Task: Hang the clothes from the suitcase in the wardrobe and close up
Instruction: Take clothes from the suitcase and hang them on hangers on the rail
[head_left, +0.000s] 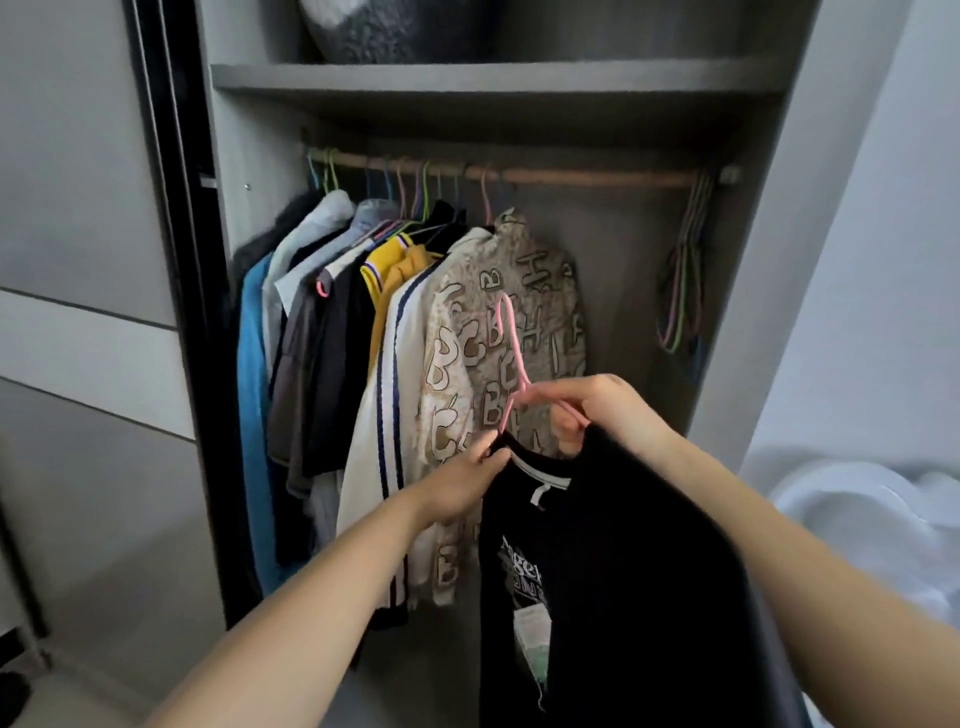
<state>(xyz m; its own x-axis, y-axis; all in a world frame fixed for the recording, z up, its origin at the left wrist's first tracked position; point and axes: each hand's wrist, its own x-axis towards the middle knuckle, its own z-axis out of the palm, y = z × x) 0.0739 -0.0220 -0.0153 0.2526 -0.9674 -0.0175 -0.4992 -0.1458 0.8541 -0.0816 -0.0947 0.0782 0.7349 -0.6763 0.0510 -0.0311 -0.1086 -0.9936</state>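
Wardrobe shelf (493, 78): grey board, matt, faintly grained. Rail (597, 176): wood-toned, smooth, dull sheen. Pink hanger (511, 353): thin, smooth coating, slight gloss; wire or plastic beneath, cannot tell. Spare hangers (683, 280): same smooth finish. Black T-shirt (623, 545): matt knit cloth, printed chest graphic; swing tag (530, 623) looks like paper. Letter-print shirt (519, 291): soft matt cloth. Door frame (176, 208): black, glossy

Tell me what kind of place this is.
Most likely a bedroom, at an open fitted wardrobe: a wooden rail carries a row of hung clothes, spare hangers dangle at its right end, and a shelf runs above. The pale heap at the right may be bedding.
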